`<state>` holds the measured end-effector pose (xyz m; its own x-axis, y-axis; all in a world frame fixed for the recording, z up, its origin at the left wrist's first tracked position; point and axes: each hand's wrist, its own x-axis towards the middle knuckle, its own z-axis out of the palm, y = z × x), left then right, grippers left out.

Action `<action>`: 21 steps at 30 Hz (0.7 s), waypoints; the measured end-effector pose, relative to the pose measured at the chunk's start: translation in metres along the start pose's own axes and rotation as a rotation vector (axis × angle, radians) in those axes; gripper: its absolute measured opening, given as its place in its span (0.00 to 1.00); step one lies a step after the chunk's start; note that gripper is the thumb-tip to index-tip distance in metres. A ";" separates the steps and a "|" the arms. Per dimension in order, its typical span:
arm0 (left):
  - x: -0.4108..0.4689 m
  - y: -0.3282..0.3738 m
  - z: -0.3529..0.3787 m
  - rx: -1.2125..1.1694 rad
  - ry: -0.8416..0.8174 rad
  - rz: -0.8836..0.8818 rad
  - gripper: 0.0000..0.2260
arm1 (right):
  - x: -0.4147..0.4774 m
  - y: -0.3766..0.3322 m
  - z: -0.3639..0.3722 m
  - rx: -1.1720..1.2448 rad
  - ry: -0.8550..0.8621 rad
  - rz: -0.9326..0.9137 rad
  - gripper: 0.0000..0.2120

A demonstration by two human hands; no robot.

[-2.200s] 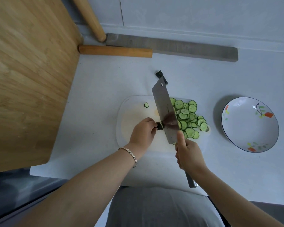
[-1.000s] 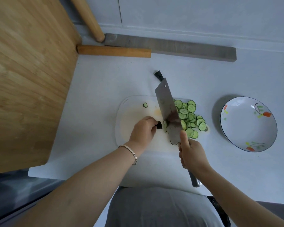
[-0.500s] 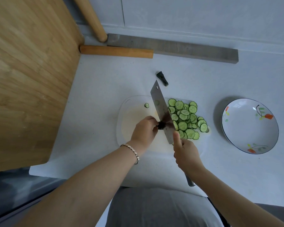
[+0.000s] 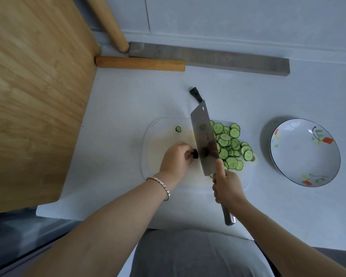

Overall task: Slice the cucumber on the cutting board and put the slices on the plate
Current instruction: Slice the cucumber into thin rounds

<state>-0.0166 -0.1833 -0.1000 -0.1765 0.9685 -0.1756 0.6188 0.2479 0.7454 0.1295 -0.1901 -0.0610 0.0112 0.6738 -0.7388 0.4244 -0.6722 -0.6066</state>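
On the translucent cutting board [image 4: 160,124] my left hand [image 4: 176,157] pinches a short dark cucumber stub [image 4: 194,153] against the board. My right hand [image 4: 227,188] grips the handle of a broad cleaver [image 4: 205,140], index finger laid along the blade's back; the blade stands just right of the stub. Right of the blade lies a heap of several cucumber slices [image 4: 231,145]. One stray slice [image 4: 178,129] rests at the board's far left. The white flowered plate [image 4: 305,152] sits to the right with nothing in it.
A cut-off dark cucumber end [image 4: 196,94] lies on the white counter beyond the board. A wooden stick [image 4: 140,63] and a grey bar [image 4: 210,57] lie along the back wall. A large bamboo surface [image 4: 32,92] fills the left side.
The cleaver blade has lifted and tilted back up after a cut, now covering part of the slice heap. My left hand keeps hold of the stub in the same place.
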 end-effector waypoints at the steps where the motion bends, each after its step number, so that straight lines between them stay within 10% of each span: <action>1: 0.000 -0.001 0.000 0.001 -0.001 -0.010 0.04 | -0.001 0.000 -0.003 -0.009 0.001 -0.007 0.24; 21: 0.002 -0.001 0.001 0.071 -0.017 -0.029 0.06 | -0.011 0.006 0.003 -0.208 0.031 -0.151 0.25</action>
<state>-0.0167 -0.1811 -0.1017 -0.1821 0.9611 -0.2079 0.6662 0.2760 0.6928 0.1294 -0.2024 -0.0577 -0.0403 0.7729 -0.6332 0.6008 -0.4876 -0.6335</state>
